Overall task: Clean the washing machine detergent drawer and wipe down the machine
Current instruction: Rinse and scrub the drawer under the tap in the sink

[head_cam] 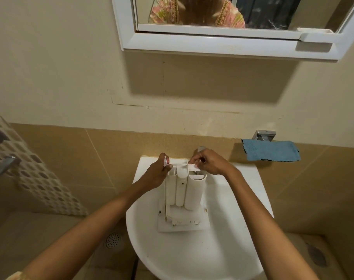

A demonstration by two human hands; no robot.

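Observation:
A white plastic detergent drawer (184, 195) stands on end in the white washbasin (228, 229), its flat front panel down and its rounded compartments facing me. My left hand (157, 174) grips the drawer's upper left edge. My right hand (208, 161) pinches a small white insert piece (192, 167) at the top of the drawer's right compartment. The tap is mostly hidden behind my right hand.
A blue cloth (271, 150) hangs on a chrome holder on the wall, right of the basin. A white mirror cabinet (222, 43) juts out above. A patterned towel (30, 170) hangs at the left. A floor drain (113, 240) lies below left.

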